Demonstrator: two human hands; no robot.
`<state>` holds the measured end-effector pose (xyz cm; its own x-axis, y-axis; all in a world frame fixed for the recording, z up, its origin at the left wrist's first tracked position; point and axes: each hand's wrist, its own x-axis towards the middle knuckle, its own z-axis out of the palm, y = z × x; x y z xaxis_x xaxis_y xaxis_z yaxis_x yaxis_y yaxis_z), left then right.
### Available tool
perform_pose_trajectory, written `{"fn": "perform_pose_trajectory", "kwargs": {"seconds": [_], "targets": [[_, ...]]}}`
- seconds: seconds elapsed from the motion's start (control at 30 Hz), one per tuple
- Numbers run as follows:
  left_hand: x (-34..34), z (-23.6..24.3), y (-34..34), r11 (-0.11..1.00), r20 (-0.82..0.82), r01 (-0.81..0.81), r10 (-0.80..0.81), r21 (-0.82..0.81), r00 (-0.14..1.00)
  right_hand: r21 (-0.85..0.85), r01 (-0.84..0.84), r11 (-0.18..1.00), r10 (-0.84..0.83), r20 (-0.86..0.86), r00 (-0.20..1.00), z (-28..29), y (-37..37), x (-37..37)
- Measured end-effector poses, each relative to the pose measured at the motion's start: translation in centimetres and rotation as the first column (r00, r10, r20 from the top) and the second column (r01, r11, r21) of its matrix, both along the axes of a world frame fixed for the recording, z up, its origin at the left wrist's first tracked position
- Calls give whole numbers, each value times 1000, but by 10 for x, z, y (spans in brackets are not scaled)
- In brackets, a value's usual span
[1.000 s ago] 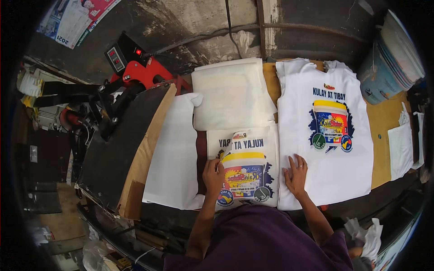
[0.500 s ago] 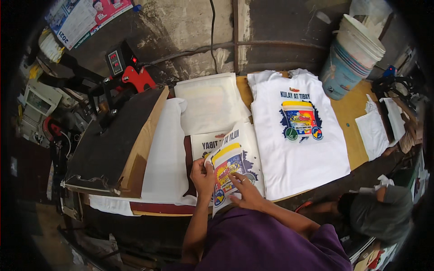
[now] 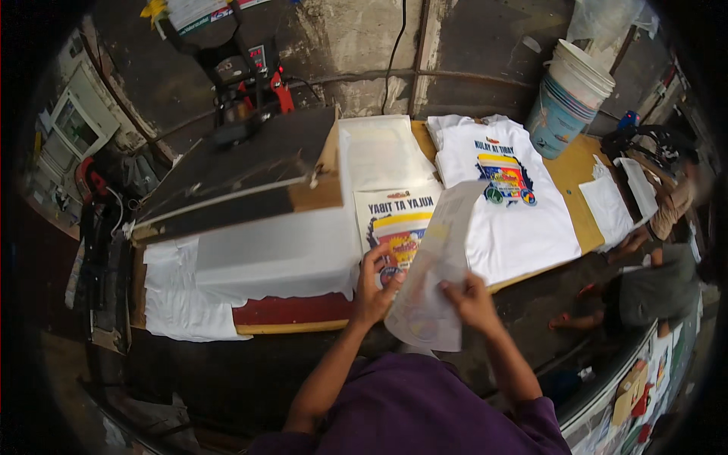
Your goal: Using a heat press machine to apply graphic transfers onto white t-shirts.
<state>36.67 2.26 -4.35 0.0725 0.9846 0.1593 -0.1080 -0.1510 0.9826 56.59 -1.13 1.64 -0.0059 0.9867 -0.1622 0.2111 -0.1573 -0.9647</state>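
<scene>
At the bench edge, I have both hands pinched on one translucent backing sheet (image 3: 432,280): left hand (image 3: 373,292) at its left edge, right hand (image 3: 472,299) lower right, lifting it clear of the print. Two printed shirts: one (image 3: 394,220) just underneath, one (image 3: 508,205) laid flat alongside. One bucket stack (image 3: 570,98) beyond.

Both hands have lifted the backing sheet (image 3: 432,280) off the printed shirt (image 3: 398,224). A second ago they lay flat on it. The sheet now curls up at lower centre frame.

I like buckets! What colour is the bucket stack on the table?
The bucket stack is light blue at the bottom with white rims above, seen in the head view.
</scene>
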Motion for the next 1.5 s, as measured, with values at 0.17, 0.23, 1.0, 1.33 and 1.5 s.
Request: {"fn": "perform_pose_trajectory", "kwargs": {"seconds": [0.17, 0.23, 1.0, 1.33, 1.5], "targets": [[-55, -55, -64, 872, 147, 221, -173, -436, 974, 11, 243, 970, -223, -350, 910, 68, -66, 4], [-72, -51, -90, 726, 275, 353, -231, -590, 933, 26, 246, 969, -218, -384, 898, 78, -95, 4], [-250, 132, -213, 988, 158, -99, 117, -119, 981, 128, 60, 990, -20, -299, 954, 63, -108, -67], [-334, 136, -77, 997, 116, -29, 21, 65, 993, 441, -23, 897, 134, -224, 965, 82, 5, -164], [-355, 23, -55, 966, -14, -65, 64, -249, 998, 165, -27, 986, 41, -82, 996, -33, 22, -172]]}}
